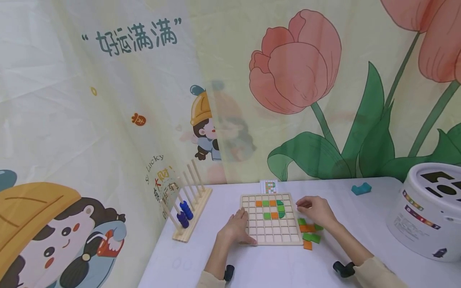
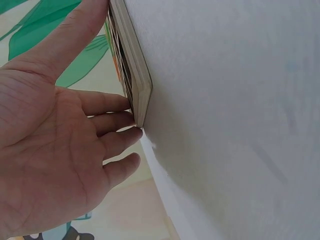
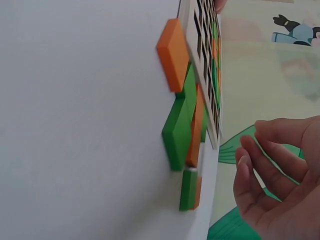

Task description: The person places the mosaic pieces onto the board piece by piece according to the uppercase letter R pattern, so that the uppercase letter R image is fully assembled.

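A wooden grid board (image 1: 271,232) lies on the table, with orange and green square tiles and some rounded green pieces set in its upper cells. My left hand (image 1: 235,229) rests against the board's left side, fingers extended along the edge and thumb at the near corner. The left wrist view shows its fingertips (image 2: 131,120) touching the board's side. Just off the board's upper right edge hovers my right hand (image 1: 317,210), fingers loosely bent; nothing shows between them in the right wrist view. Below it lie loose orange and green tiles (image 3: 175,132), beside the board's right edge.
Left of the board stands a wooden peg rack (image 1: 196,218) with blue beads on two pegs. A small pattern card (image 1: 269,187) is behind the board. At the right are a teal block (image 1: 361,189) and a large white bucket (image 1: 425,224).
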`<state>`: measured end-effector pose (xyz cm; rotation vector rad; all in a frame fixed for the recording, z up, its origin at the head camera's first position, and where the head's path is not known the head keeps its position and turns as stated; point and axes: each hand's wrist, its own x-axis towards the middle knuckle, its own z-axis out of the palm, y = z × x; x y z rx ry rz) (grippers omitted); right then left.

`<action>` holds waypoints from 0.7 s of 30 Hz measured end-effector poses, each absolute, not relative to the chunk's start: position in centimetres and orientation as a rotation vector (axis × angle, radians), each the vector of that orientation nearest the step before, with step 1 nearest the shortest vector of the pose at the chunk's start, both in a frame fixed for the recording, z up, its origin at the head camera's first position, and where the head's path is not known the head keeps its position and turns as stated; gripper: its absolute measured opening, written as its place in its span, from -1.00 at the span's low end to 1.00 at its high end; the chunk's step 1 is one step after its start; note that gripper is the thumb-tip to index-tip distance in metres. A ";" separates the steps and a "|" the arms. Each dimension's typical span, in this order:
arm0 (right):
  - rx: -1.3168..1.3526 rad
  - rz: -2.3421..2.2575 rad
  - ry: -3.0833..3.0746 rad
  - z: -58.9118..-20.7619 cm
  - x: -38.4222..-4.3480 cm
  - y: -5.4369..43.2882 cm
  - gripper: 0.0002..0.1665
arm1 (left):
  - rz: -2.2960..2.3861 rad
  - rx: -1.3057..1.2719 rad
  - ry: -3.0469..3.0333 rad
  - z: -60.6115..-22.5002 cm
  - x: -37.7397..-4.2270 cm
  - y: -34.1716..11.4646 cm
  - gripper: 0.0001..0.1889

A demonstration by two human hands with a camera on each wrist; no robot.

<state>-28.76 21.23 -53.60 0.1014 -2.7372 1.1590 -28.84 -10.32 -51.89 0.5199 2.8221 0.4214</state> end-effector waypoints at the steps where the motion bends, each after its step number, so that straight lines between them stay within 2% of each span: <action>1: 0.095 1.156 -2.746 -53.7 -28.6 21.5 -0.82 | 0.420 0.520 2.823 -51.9 -28.9 -10.3 0.25; 8: -0.003 1.139 -2.891 -53.6 -27.6 23.5 -0.73 | 0.427 0.516 2.821 -51.9 -29.0 -10.3 0.25; 21: 0.071 1.038 -2.934 -54.4 -26.6 25.3 -0.50 | 0.434 0.513 2.815 -51.8 -28.7 -10.3 0.24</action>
